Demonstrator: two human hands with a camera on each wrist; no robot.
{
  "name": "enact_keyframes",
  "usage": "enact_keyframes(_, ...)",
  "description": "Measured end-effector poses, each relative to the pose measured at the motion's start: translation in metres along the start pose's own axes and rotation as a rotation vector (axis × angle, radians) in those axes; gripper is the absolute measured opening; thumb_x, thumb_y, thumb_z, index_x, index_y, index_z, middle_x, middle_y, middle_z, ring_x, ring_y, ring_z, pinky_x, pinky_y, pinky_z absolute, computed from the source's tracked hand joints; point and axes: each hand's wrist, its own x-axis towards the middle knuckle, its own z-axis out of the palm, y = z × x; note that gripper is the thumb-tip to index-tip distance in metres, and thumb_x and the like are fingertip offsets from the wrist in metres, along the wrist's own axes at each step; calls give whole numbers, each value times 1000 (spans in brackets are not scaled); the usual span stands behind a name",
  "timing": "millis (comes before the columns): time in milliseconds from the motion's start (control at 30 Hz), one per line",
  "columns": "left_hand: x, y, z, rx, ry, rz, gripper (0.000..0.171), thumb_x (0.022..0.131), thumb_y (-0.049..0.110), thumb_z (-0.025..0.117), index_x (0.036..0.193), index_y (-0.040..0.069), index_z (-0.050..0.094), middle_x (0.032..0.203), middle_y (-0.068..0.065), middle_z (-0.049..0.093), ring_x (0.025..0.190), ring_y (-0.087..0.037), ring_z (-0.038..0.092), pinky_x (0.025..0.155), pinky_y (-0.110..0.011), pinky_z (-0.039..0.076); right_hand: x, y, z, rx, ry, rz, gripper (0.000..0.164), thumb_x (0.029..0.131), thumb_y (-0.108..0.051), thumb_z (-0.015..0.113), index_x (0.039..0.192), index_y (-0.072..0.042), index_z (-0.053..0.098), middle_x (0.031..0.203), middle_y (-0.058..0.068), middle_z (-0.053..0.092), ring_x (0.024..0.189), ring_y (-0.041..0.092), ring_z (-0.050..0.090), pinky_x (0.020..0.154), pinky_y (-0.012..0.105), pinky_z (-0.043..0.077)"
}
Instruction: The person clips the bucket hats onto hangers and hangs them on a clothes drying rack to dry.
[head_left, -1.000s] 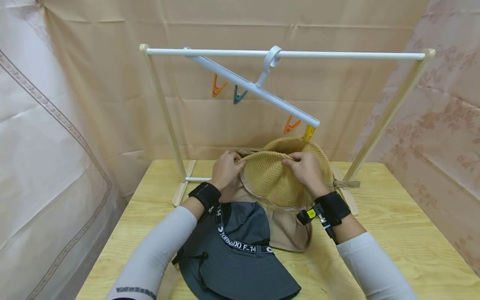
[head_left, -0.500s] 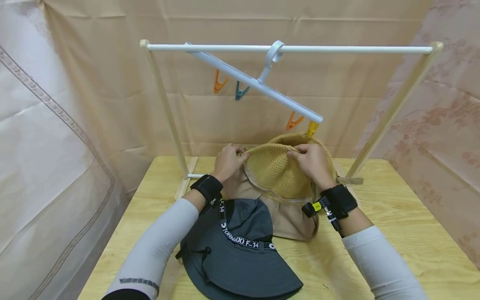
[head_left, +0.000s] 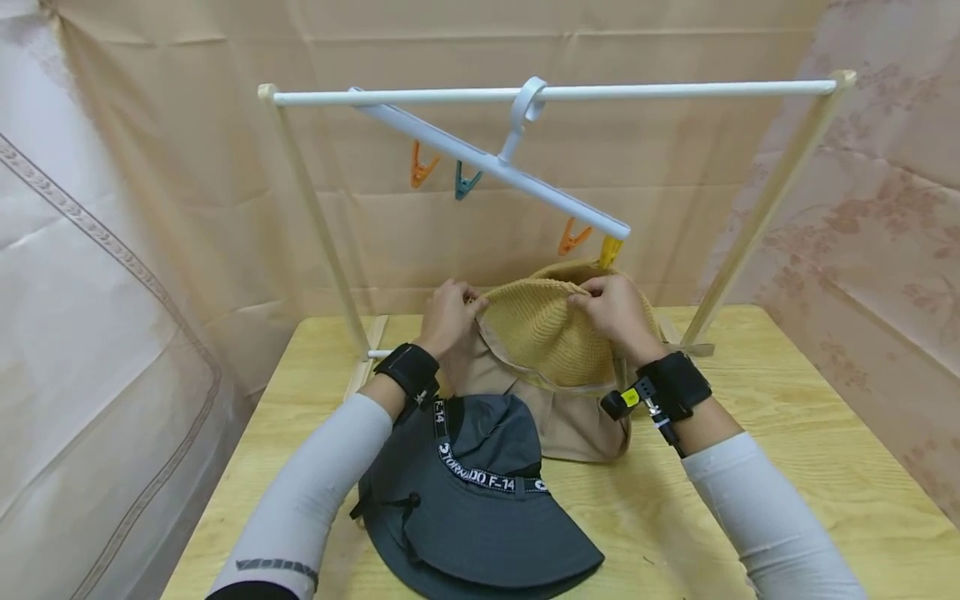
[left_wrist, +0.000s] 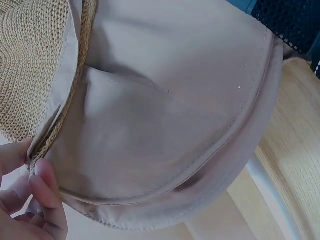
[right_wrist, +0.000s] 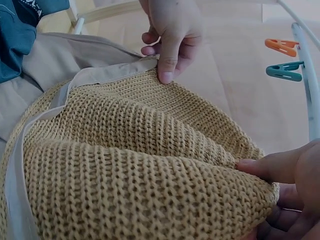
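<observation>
A sun hat (head_left: 551, 337) with a straw-coloured knit body and beige cloth lining hangs under the right end of a pale blue hanger (head_left: 547, 192). A yellow clip (head_left: 610, 250) bites its back edge. My left hand (head_left: 448, 315) pinches the hat's braided, cloth-bound edge between thumb and fingers, plain in the left wrist view. With thumb above and fingers below, my right hand (right_wrist: 295, 190) pinches a fold of the knit. The beige cloth part (left_wrist: 150, 135) droops toward the table. In front lies a dark grey bucket hat (head_left: 480, 533) with a lettered band.
A white rail (head_left: 675, 89) on wooden posts carries the hanger by its hook. Orange clips (head_left: 573, 237) and a teal clip (head_left: 467, 181) dangle from the hanger. Everything stands on a wooden table (head_left: 765, 467) with cloth drapes behind and beside it.
The beige part of the sun hat has risen slightly away from the dark hat. Both hands keep their pinch on it. The head view has shifted a little.
</observation>
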Motion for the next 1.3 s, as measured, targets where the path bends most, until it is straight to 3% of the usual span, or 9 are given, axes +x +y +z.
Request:
enact_keyframes(200,5,5,-2,-7,3,-1,25,93,33,66,101,11,73,102,-7,64,90,-25,61,78,-38,49,1,1,-9,-8,-22,39,26,93,-18,65,101,4,74,99,20,71,78,22,55,62,25,41)
enact_keyframes(533,10,7,-8,-58,15,-20,25,93,33,66,100,10,72,102,-7,63,93,-23,60,80,-38,49,5,-5,-16,-19,-42,8,25,93,-17,65,102,4,74,86,14,66,69,17,48,58,25,37)
enact_keyframes(733,14,9,-11,-79,29,-38,25,92,32,68,97,8,72,102,-9,63,94,-24,59,80,-38,48,9,-9,-15,12,1,18,26,93,-20,65,102,3,74,86,14,67,67,17,47,57,25,35)
enact_keyframes(967,16,10,-13,-30,42,-26,23,91,29,69,93,7,74,99,-9,64,92,-26,59,79,-39,48,13,-13,-10,35,48,6,25,93,-19,66,100,2,75,85,14,69,63,15,46,55,23,34)
enact_keyframes(1200,21,10,-12,27,-7,3,21,92,27,68,94,7,75,100,-10,65,95,-26,58,83,-40,48,16,-13,-7,62,86,-6,21,90,-16,68,96,3,76,80,10,70,61,12,46,54,23,34)
enact_keyframes(1300,25,15,-13,67,-15,5,20,93,25,65,96,8,75,102,-9,64,97,-25,58,85,-39,49,17,-13,-6,59,90,-3,20,90,-15,69,97,3,76,85,14,73,62,12,47,55,23,35)
